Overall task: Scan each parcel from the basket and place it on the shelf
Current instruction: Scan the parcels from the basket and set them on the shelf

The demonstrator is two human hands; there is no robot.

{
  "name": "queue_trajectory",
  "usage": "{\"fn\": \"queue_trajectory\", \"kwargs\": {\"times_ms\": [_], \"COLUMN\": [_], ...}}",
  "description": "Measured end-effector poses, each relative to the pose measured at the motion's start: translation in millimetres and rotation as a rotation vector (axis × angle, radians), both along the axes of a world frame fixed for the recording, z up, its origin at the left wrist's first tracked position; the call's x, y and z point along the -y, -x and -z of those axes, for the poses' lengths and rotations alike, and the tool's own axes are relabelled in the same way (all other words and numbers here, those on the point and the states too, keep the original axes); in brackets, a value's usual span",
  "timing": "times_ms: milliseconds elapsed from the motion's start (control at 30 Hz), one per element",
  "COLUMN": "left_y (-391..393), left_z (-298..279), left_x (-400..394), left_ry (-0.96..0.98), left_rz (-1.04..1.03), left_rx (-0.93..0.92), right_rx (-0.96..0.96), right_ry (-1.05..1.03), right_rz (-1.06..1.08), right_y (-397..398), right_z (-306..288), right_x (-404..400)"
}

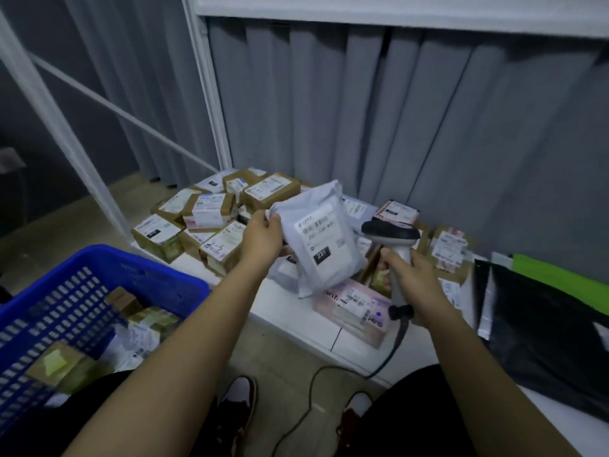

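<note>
Low white shelf board (290, 311) before a grey pleated curtain (395, 110), with a beige floor below it. At frame centre, the left hand (262, 237) pinches the upper left corner of a white poly mailer parcel (321, 240), holding it tilted above the shelf with its label facing the camera. Just right of the parcel, the right hand (413, 275) grips the handle of a grey barcode scanner (393, 245), fingers curled round it, with the dark scanner head next to the parcel's right edge. The label bears a black tag reading "231"; other print is too blurred to read. Cardboard parcels (211, 222) with white labels crowd the shelf behind the hands. A blue basket (108, 268) holding further parcels sits at lower left. A black bag (543, 328) lies at right.
</note>
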State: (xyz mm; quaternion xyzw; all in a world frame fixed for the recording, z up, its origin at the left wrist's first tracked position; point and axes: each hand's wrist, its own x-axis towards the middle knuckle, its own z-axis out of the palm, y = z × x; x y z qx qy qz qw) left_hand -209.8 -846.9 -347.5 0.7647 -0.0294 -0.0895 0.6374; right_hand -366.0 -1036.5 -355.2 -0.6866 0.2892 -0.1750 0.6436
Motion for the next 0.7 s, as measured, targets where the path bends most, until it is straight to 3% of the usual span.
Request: {"fn": "queue_trajectory", "kwargs": {"times_ms": [200,267,367,700], "left_y": [-23.6,-15.7,-16.0,-13.5], "left_z": [23.5,28.2,39.1,7.5], "left_x": [87.5,99.3,91.9,-71.6], "left_ry": [0.196,0.136,-0.102,-0.256], "left_rz": [0.047,0.144,0.247,0.248], "left_rx": [-0.336,-0.430,-0.323,0.150], "right_rx": [0.033,0.031,0.015,0.018], "right_ry": [-0.052,-0.071,-0.070,0.040], "right_rz": [0.143,0.166,0.138,-0.201], "right_y": [4.2,0.0,-9.2,-67.6], "right_z": [-0.2,0.1,2.1,8.0], "right_x": [35.9,38.8,31.2,-96.4]}}
